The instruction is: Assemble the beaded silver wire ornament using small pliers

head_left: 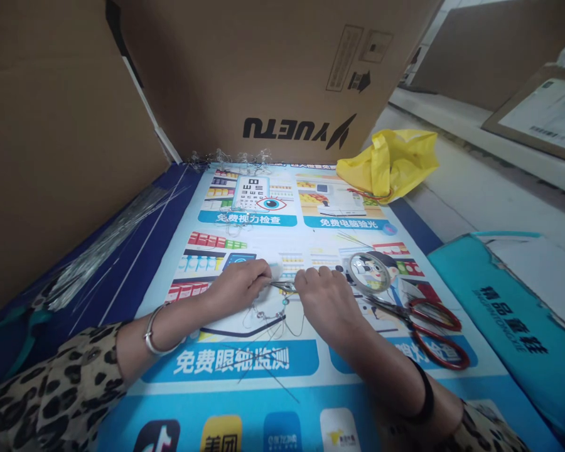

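Near the middle of the printed sheet, my right hand (329, 304) is closed around a pair of small metal pliers (285, 286), whose jaws point left. My left hand (238, 285) pinches thin wire right by the jaw tips. Below the jaws hangs a beaded wire piece (275, 316) with a small turquoise bead and fine loops. The pliers' handles are hidden in my right palm, and the exact wire end in my left fingertips is too small to make out. Several loose wires (263, 361) lie just in front of my hands.
Red-handled scissors (435, 314) and a round clear dish (370, 273) lie to the right. A yellow bag (388, 164) and a turquoise box (508, 320) flank the sheet. Wire strands (117, 242) lie left; finished-looking wire pieces (235, 160) sit against the cardboard wall (263, 69).
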### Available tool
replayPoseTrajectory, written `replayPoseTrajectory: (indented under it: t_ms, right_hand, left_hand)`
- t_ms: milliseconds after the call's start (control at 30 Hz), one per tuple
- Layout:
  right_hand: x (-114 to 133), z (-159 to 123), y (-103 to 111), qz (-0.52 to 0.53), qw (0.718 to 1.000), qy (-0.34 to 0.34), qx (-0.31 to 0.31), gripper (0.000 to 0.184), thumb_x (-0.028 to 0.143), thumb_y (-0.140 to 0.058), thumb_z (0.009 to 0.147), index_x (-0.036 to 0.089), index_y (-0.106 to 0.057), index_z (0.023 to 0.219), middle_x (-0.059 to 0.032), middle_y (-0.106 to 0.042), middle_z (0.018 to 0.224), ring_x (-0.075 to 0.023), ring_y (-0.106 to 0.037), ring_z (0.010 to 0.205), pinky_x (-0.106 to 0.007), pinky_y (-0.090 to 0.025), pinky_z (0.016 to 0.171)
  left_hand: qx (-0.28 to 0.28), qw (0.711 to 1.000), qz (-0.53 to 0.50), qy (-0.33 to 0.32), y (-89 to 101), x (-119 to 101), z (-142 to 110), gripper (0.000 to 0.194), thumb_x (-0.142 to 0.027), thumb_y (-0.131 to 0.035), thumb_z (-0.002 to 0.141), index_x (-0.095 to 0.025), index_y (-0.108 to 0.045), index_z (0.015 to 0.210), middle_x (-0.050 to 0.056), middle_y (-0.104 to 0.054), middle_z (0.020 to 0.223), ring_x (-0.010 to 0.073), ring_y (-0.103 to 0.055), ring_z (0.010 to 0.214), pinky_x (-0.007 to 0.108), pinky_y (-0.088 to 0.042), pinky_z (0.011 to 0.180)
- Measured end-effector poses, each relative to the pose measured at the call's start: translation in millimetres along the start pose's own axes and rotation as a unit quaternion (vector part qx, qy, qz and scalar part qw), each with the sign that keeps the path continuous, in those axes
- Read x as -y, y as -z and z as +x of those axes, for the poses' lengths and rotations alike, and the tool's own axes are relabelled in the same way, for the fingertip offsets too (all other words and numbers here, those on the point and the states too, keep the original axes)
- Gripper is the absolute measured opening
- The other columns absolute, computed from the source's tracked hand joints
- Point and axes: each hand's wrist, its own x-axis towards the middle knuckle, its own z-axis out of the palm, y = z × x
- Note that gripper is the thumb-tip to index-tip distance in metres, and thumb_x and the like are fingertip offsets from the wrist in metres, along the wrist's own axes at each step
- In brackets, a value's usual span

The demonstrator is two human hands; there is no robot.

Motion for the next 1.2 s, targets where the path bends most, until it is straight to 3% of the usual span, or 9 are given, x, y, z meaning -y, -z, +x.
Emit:
replayPoseTrajectory:
  t_ms: [733,967,1200]
  right_hand:
    - [-1.9,-0.9,0.3,0.004,1.0,0.006,-0.009,0.015,0.007,-0.047,0.075,0.015,-0.057,0.083,-0.0066,-0.057,0.072,-0.0197,-0.049,0.067,-0.03,-0.021,0.055]
    - [-5.1,-4.4,-0.9,0.002,1.0,0.001,-0.018,0.019,0.007,-0.048,0.077,0.014,-0.059,0.091,-0.008,-0.058,0.077,-0.0202,-0.049,0.073,-0.031,-0.024,0.06]
    - [-6.3,-11.6,5.2,0.006,1.0,-0.004,0.008,0.023,0.008,-0.046,0.079,0.014,-0.06,0.096,-0.0082,-0.059,0.081,-0.0209,-0.05,0.075,-0.032,-0.027,0.062]
  left_hand:
    - [0.014,1.0,-0.008,-0.017,0.3,-0.2,-0.1,0.015,-0.012,-0.04,0.083,-0.018,-0.052,0.077,-0.002,-0.057,0.072,0.012,-0.051,0.067,0.024,-0.037,0.062]
    - [-0.035,0.999,-0.037,-0.011,1.8,3.2,1.1,0.012,-0.016,-0.047,0.082,-0.018,-0.056,0.075,-0.002,-0.058,0.071,0.0112,-0.053,0.068,0.023,-0.038,0.063]
    - [-0.042,0.998,0.042,0.016,4.7,8.7,-2.2,0.01,-0.015,-0.048,0.081,-0.019,-0.056,0.077,0.0,-0.057,0.075,0.014,-0.053,0.075,0.024,-0.039,0.064]
